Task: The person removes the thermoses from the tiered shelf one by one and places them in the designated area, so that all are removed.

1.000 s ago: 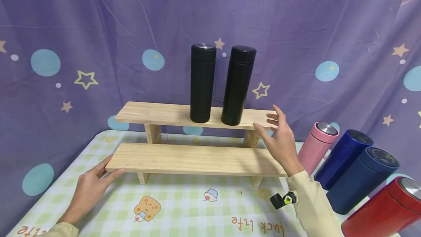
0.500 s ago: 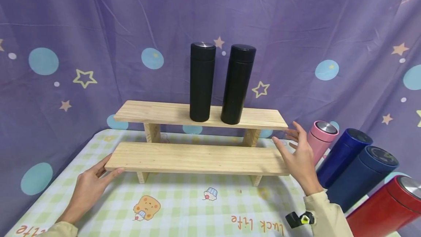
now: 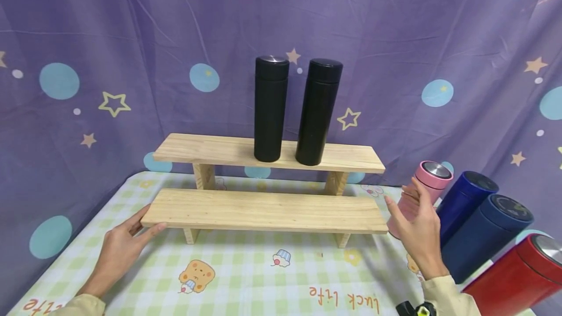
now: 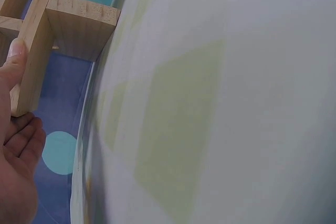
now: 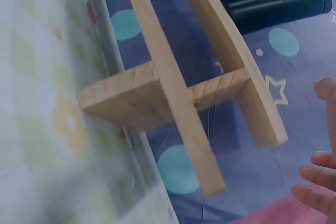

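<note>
A two-tier wooden shelf stands on the table. My left hand grips the left end of its lower board, thumb at the front edge and fingers at the end, as the left wrist view also shows. Two black thermos bottles stand on the upper board, the left one with a silver lid top and the right one all black. On the right, my right hand has its fingers spread in front of a pink thermos bottle, partly covering it. Whether they touch, I cannot tell.
Beside the pink bottle stand a bright blue thermos, a dark blue thermos and a red thermos. A green-checked tablecloth covers the table. Behind it hangs a purple curtain.
My right hand has moved right and down, from beside the upper board's right end to the pink thermos bottle. My left hand keeps its place on the lower board.
</note>
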The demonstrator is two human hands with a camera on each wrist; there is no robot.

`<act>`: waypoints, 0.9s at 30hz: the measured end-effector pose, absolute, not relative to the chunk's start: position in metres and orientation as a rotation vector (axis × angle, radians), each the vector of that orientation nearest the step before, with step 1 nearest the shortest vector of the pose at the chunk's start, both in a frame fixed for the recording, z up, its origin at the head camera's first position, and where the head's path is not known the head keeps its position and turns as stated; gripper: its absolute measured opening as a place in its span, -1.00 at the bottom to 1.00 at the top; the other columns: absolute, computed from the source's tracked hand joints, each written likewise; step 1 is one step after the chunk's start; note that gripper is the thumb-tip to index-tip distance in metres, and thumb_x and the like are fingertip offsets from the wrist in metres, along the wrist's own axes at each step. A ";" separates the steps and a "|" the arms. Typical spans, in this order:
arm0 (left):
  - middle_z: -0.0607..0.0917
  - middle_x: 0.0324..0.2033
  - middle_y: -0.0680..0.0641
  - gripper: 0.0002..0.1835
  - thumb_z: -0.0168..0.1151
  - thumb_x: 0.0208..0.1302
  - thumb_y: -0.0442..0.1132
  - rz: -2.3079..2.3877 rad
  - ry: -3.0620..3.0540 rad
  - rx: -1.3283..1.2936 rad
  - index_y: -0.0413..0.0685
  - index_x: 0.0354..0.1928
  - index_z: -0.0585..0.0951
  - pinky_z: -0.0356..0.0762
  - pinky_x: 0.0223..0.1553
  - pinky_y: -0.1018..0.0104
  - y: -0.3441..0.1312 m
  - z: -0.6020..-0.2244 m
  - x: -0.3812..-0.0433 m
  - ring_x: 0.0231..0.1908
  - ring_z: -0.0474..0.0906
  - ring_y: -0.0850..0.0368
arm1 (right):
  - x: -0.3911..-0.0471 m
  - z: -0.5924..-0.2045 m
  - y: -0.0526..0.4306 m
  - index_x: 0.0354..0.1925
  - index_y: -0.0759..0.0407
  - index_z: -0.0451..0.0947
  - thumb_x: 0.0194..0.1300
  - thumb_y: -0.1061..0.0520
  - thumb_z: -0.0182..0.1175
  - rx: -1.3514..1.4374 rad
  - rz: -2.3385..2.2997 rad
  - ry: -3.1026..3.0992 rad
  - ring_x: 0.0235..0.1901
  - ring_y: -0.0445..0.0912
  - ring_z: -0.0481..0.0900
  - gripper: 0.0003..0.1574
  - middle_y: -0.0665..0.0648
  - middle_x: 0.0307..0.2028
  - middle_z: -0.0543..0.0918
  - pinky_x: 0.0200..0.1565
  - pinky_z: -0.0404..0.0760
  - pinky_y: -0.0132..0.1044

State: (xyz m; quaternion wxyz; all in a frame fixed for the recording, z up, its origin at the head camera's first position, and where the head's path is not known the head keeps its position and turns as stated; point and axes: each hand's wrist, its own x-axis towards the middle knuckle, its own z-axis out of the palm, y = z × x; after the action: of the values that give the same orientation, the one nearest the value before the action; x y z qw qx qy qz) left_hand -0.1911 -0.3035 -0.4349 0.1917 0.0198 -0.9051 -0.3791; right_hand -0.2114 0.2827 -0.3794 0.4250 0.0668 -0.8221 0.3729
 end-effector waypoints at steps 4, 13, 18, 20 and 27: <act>0.53 0.19 -0.52 -0.14 0.39 0.41 0.07 -1.073 -2.539 0.043 -0.33 0.52 0.32 0.61 -0.01 -0.19 -0.304 -0.435 -0.191 0.16 0.51 -0.53 | -0.206 -0.386 0.290 0.47 0.20 0.37 0.21 0.31 0.50 0.125 0.912 -2.008 0.04 -0.04 0.62 -0.08 0.30 0.11 0.66 0.08 0.41 -0.69; 0.54 0.18 -0.53 -0.15 0.41 0.39 0.04 -1.079 -2.519 0.032 -0.35 0.50 0.33 0.65 -0.05 -0.11 -0.304 -0.435 -0.191 0.15 0.52 -0.53 | -0.197 -0.395 0.302 0.42 0.30 0.40 0.23 0.26 0.49 -0.017 0.835 -1.949 0.06 -0.18 0.53 -0.16 0.36 0.14 0.57 0.00 0.39 -0.77; 0.51 0.20 -0.54 -0.13 0.40 0.40 0.06 -1.087 -2.541 0.048 -0.33 0.52 0.31 0.66 -0.07 -0.15 -0.304 -0.435 -0.190 0.16 0.50 -0.55 | -0.196 -0.399 0.307 0.43 0.32 0.35 0.28 0.17 0.48 -0.094 0.860 -1.975 0.11 0.17 0.55 -0.14 0.39 0.16 0.50 0.01 0.35 -0.77; 0.50 0.21 -0.54 -0.13 0.39 0.41 0.06 -1.089 -2.546 0.044 -0.32 0.53 0.29 0.65 -0.05 -0.18 -0.304 -0.434 -0.190 0.16 0.49 -0.55 | -0.197 -0.400 0.308 0.45 0.30 0.34 0.29 0.14 0.48 -0.124 0.869 -1.988 0.12 0.23 0.55 -0.12 0.38 0.18 0.50 0.00 0.34 -0.77; 0.51 0.21 -0.53 -0.14 0.38 0.42 0.05 -1.090 -2.548 0.032 -0.33 0.53 0.29 0.61 -0.01 -0.21 -0.304 -0.433 -0.190 0.17 0.50 -0.54 | -0.200 -0.403 0.311 0.55 0.25 0.16 0.38 -0.01 0.41 -0.282 0.906 -2.107 0.25 0.32 0.51 -0.01 0.40 0.30 0.41 0.20 0.62 0.09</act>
State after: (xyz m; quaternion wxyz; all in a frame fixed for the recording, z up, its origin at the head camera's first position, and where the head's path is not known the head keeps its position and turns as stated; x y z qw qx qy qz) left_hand -0.1895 -0.3038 -0.4332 0.1838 0.0115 -0.9036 -0.3867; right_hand -0.1997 0.3115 -0.4034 0.4037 -0.1117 -0.8342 0.3586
